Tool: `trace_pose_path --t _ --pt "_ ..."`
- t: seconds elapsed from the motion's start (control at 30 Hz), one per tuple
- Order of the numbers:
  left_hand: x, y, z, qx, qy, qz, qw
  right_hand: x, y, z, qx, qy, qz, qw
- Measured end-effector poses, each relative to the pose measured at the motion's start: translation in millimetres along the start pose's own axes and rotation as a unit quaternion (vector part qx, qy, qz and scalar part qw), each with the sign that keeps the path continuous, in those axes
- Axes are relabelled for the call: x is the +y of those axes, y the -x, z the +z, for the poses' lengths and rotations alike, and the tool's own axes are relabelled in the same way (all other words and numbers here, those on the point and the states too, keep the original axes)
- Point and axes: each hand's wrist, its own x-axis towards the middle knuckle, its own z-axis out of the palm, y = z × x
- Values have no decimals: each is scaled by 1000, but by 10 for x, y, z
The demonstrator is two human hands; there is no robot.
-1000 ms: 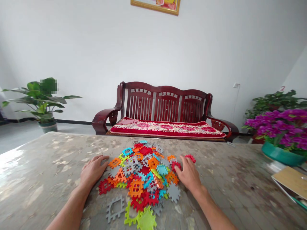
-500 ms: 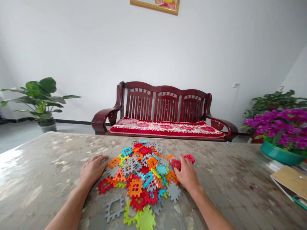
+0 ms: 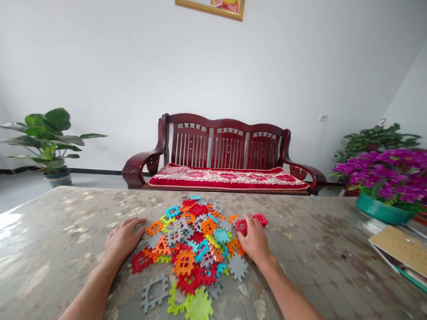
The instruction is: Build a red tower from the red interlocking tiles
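A heap of flat notched plastic pieces in red, orange, grey, blue and green lies in front of me, with an orange window piece [image 3: 184, 262] on top. My left hand [image 3: 124, 238] rests on the table left of the heap, fingers apart and nothing in them. At the heap's right edge, my right hand [image 3: 254, 240] has thumb and fingers around a red window piece [image 3: 241, 226]. Another red piece [image 3: 260, 219] lies just beyond it. Nearest me are a grey frame piece [image 3: 155, 293] and a green piece [image 3: 199, 305].
The patterned table [image 3: 313, 249] spans the foreground. On its right stand purple flowers in a teal pot [image 3: 383, 209] and a brown folder [image 3: 402, 249]. Behind it are a wooden bench [image 3: 228, 144] and a potted plant [image 3: 55, 133].
The whole view has shifted slightly, with the scene moving left in it. Both hands stay at the same places by the heap.
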Motion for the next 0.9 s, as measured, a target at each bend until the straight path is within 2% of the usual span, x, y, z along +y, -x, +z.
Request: trace_pose_path --t 0.1,0.23,0.43,0.67,0.9 --pt "-6 -7 1 -4 1 4 1000 152 -66 -36 54 -38 -10 998" --pt "6 -4 -5 -6 -2 0 1000 446 -192 -118 113 -55 25 992" --pt "2 6 0 -9 -2 -1 1000 756 -321 -136 87 -10 59 994" --pt "-11 -11 10 -8 -6 3 1000 826 -372 -44 65 -8 57 996" --pt "-3 -9 -4 -8 -8 -5 1000 718 -299 -111 48 7 69 996"
